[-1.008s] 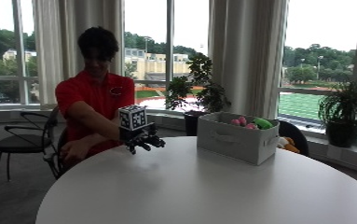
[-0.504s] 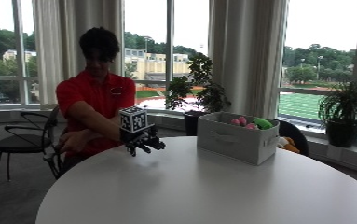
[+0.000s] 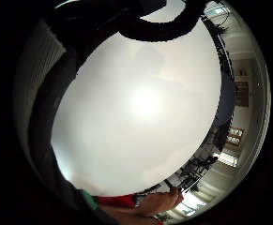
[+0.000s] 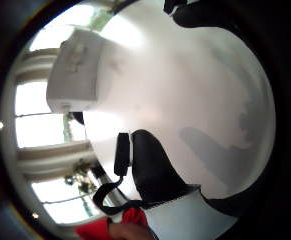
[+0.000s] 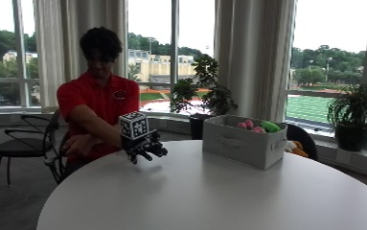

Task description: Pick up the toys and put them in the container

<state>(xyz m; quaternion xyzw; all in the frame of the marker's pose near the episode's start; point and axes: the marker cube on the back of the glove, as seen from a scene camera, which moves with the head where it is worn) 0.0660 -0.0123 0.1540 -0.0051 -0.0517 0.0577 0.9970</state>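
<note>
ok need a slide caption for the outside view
Gloved right hand hovers empty over the white table, toys in the grey container.

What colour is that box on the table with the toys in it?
The container is light grey, seen best in the outside view; pink and green toys poke out.

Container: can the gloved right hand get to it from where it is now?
Probably yes. The gloved right hand hovers above the table with relaxed fingers and holds nothing. Only bare tabletop lies between it and the container, whose open top shows toys inside. Whether the arm stretches that far is uncertain.
</note>
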